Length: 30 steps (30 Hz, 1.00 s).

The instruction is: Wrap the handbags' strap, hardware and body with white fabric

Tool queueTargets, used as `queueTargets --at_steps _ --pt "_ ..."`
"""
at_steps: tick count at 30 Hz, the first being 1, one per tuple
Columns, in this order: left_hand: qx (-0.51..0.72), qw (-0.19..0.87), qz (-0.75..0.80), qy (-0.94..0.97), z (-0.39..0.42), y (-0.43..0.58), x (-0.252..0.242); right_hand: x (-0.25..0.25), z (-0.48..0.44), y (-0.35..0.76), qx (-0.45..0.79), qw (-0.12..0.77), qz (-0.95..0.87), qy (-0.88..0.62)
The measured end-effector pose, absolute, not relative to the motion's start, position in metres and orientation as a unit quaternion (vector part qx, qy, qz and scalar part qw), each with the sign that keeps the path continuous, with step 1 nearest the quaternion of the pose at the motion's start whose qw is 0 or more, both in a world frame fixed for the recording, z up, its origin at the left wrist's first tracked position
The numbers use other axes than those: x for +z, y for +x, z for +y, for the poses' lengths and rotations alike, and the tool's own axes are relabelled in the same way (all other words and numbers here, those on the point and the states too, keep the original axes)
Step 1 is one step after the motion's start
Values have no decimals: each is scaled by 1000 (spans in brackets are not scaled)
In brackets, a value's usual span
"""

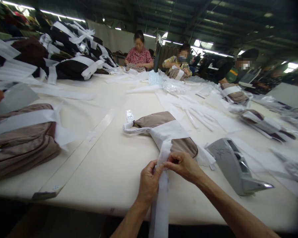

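Observation:
A small taupe bag (157, 119) lies on the table in front of me, with white wrapping paper (172, 130) banded across its middle. From its near side a long white wrapped strap (163, 195) runs toward me and hangs over the table edge. My left hand (150, 180) is closed around this strap, thumb on top. Fingers of my right hand (182, 165) pinch the white wrapping at the same spot, close to the bag; the fingertips of both hands nearly meet. A small clear packet (129, 115) lies at the bag's far left corner.
A grey tape dispenser (228, 165) stands to the right. At left sit a larger taupe bag (22, 138) and a pile of dark wrapped bags (72, 62). White paper strips (193, 112) litter the table (96, 178). Several people work along the far side.

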<state>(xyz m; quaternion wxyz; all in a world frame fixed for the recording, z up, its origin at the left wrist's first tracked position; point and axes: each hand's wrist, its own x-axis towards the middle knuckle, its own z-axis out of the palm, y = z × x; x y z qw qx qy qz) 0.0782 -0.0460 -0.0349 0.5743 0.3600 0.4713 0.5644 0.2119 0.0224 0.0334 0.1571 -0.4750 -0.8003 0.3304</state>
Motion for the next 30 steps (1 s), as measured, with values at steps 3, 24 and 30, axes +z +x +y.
queueTargets --at_steps 3,24,30 --pt "565 609 456 318 -42 76 -34 40 27 216 397 160 -809 -404" --pt "554 666 436 243 -35 72 -35 34 43 220 489 193 -760 -383" --pt "540 674 445 237 -36 77 -28 12 41 219 445 247 -731 -454"
